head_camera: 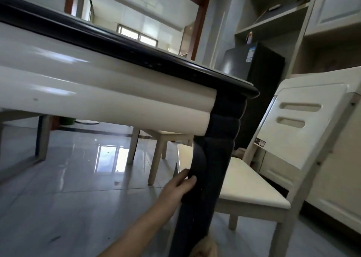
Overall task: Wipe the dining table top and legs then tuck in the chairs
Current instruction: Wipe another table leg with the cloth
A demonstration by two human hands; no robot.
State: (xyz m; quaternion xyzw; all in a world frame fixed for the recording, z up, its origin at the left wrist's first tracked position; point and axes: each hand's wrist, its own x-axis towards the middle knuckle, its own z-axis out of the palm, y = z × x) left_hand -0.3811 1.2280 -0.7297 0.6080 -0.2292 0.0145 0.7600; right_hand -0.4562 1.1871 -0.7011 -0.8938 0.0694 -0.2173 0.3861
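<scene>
Your left hand (180,186) is on the dark table leg (214,159), about midway down its visible length, with the fingers curled round its left edge. Dark lies against dark there, so I cannot tell whether a cloth sits under your palm. Your right hand (205,248) shows only as a sliver at the bottom edge, just beside the lower part of the leg, and I cannot tell how its fingers lie.

The leg's long axis runs from the corner of the tabletop (136,47) steeply down toward you. The wipe should therefore travel along that line, not across it. Your left hand is the one better placed for the upper carved section, which lies above it and slightly to the right. The lower stretch falls to your right hand.

The pale chair (302,119) stands pulled out just to the right of the leg, not yet tucked in.
</scene>
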